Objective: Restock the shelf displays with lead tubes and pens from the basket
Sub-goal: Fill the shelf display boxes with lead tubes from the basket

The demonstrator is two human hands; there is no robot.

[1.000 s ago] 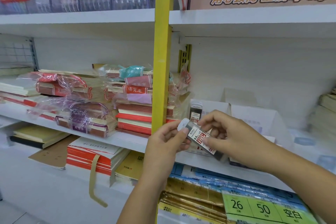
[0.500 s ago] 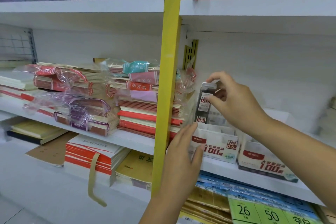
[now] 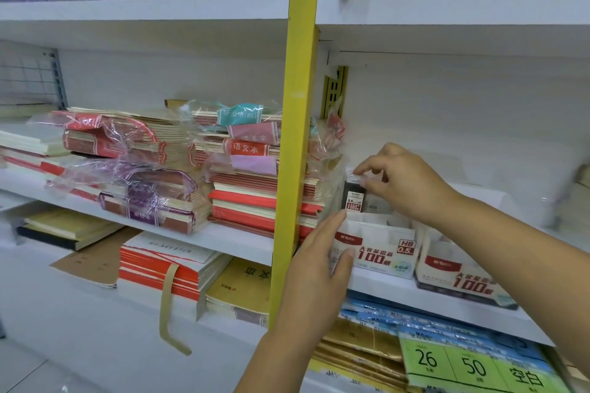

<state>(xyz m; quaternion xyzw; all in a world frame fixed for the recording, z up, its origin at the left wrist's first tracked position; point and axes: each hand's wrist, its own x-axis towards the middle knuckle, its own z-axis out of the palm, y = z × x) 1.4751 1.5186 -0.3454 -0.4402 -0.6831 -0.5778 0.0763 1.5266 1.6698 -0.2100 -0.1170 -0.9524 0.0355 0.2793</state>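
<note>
Stationery aisle: I see right hand [image 3: 408, 188] pinching cap of lead tube [image 3: 352, 198], upright, lower end inside display box [image 3: 380, 252], seemingly left rear slot. Left hand [image 3: 319, 268], fingers straight, braces box corner. Risk: tube snags divider, light box skids on shelf [image 3: 383, 289].

Yellow post [image 3: 295, 137], notebook stacks [image 3: 252, 201] left of display box [image 3: 380, 252]; open above

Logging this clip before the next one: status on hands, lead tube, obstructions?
Left hand flat against display box front. Right hand pinches lead tube top, tube upright, lower end at box rim. Yellow post beside box, not blocking.
</note>
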